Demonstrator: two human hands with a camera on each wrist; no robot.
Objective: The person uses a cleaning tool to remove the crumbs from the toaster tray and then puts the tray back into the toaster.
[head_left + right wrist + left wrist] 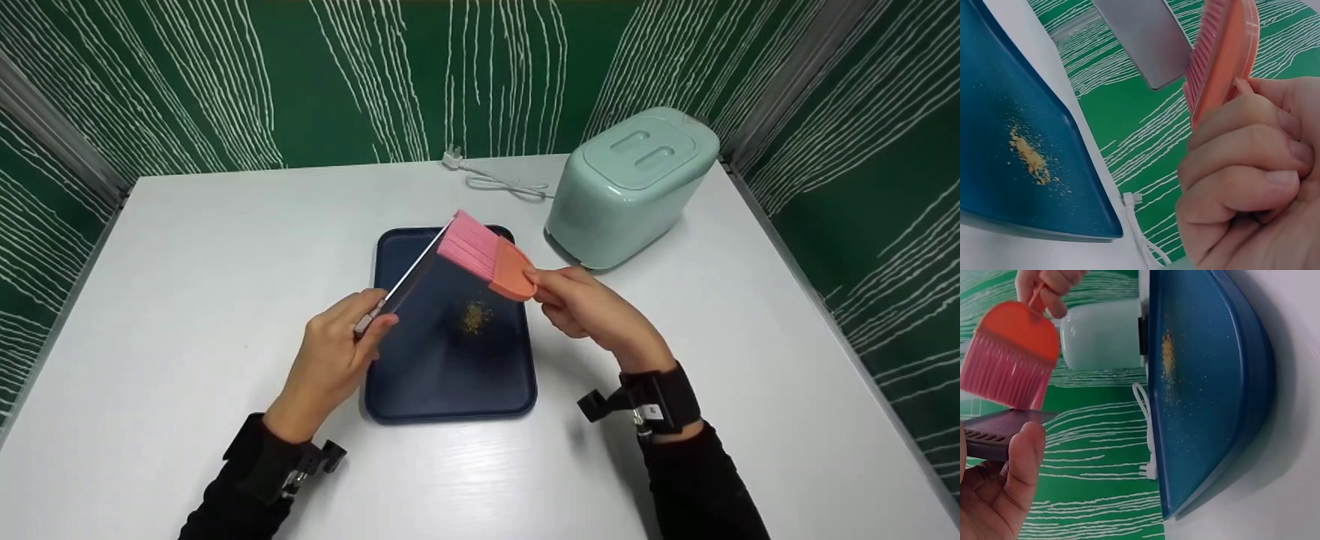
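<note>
My left hand [334, 345] grips one end of a thin, flat grey crumb tray [1148, 45], thumb on one side and fingers on the other. The crumb tray is tilted up over a dark blue serving tray [442, 394]. From the right, my right hand [589, 309] holds a small brush [489, 253] by its orange handle. Its pink bristles touch the crumb tray near the far end. Below, a small heap of yellowish-brown crumbs [1030, 157] lies on the serving tray, with fine specks scattered around it.
A mint-green toaster [634, 187] stands at the back right of the white table [247, 262]. Its white cord and plug [454, 159] lie along the back edge. Green panels with white streaks [420, 82] enclose the table at the back and sides.
</note>
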